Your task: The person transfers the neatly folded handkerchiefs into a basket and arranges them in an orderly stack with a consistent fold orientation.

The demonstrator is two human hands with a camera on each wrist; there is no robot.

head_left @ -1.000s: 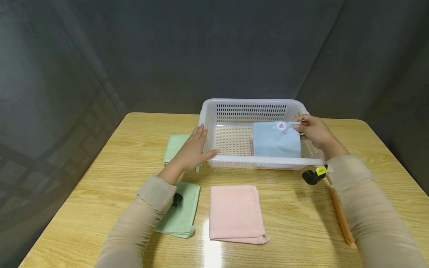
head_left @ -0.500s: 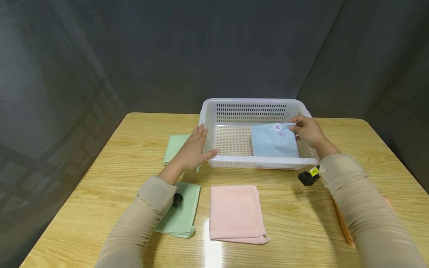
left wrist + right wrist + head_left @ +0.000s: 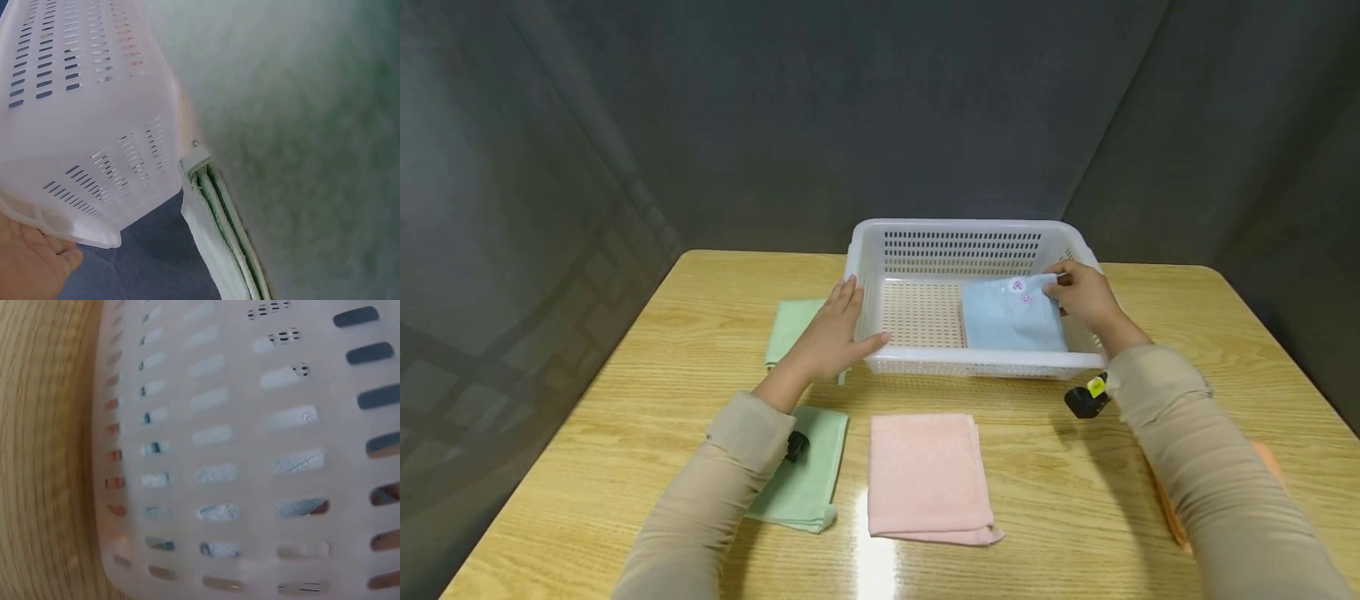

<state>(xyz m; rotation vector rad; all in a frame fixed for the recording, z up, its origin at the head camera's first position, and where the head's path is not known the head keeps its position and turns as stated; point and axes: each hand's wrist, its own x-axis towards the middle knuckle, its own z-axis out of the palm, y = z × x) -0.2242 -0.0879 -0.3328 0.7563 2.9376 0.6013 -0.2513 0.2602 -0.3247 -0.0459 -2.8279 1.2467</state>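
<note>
A light blue folded cloth [image 3: 1011,321] with small purple marks lies in the right part of the white slotted basket [image 3: 985,357]. My right hand [image 3: 1086,293] pinches its upper right corner between thumb and fingers. Under the blue cloth, a thin pink edge shows at its left side. My left hand [image 3: 827,333] rests on the basket's left rim, fingers fairly straight. From the left wrist view, that hand [image 3: 31,262] touches the rim from outside. In the right wrist view the blue cloth [image 3: 215,475] shows through the slots of the basket wall [image 3: 250,444].
A pink folded cloth [image 3: 928,479] lies in front of the basket. Green folded cloths lie left of the basket [image 3: 792,327] and under the left forearm [image 3: 812,479]. An orange cloth [image 3: 1270,462] is partly hidden by the right sleeve. Dark panels stand behind the table [image 3: 647,333].
My right hand has moved a little left and down with the pinched corner, and the blue cloth has shifted slightly left. My left hand has stayed on the rim.
</note>
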